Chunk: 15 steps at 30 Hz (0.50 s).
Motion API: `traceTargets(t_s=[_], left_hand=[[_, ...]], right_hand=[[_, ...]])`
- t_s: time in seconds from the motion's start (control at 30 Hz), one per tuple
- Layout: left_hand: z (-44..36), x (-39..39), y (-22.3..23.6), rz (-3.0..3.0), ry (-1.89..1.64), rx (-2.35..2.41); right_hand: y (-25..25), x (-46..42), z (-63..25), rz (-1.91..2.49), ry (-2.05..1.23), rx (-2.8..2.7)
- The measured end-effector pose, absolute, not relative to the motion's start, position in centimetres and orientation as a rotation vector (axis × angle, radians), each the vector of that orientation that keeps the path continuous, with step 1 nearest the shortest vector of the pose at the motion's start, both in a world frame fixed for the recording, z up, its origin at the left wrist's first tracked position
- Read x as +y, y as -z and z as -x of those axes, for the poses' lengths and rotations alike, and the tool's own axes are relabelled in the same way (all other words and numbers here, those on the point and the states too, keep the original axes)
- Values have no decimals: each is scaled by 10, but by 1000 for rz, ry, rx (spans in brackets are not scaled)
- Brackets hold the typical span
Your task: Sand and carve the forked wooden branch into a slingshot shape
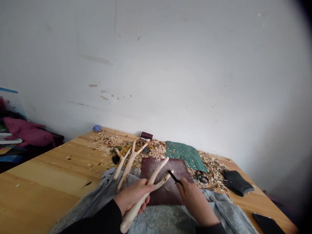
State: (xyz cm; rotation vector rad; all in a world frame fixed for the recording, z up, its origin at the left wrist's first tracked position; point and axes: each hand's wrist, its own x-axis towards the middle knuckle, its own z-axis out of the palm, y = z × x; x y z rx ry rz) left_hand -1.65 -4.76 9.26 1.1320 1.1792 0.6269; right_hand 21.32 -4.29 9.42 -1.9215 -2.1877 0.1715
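Observation:
My left hand point(133, 196) grips a peeled, pale forked branch point(138, 206) by its stem, with the two arms of the fork rising past my fingers. My right hand point(195, 203) holds a small black carving knife point(174, 177) between its fingers. The black tip sits close to the shorter arm of the fork, but I cannot tell whether they touch. Beyond my hands, two more peeled forked branches point(129, 167) lie on the table, partly on a grey cloth point(156, 221) that covers my lap.
A dark red leather mat point(168, 172) and a green cloth point(185, 155) lie among wood shavings point(214, 170) on a pine table point(53, 172). Scissors point(201, 177), a black leather piece point(237, 182), a phone point(266, 224) and a dark spool point(146, 135) are nearby. A white wall stands behind.

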Motion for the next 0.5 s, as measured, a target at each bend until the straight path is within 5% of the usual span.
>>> traceTargets(t_s=[0.5], left_hand=[[20,-35,-78,-1290,-468,1288]], right_hand=[[-94,-52,-193,2042,-100,-2351]])
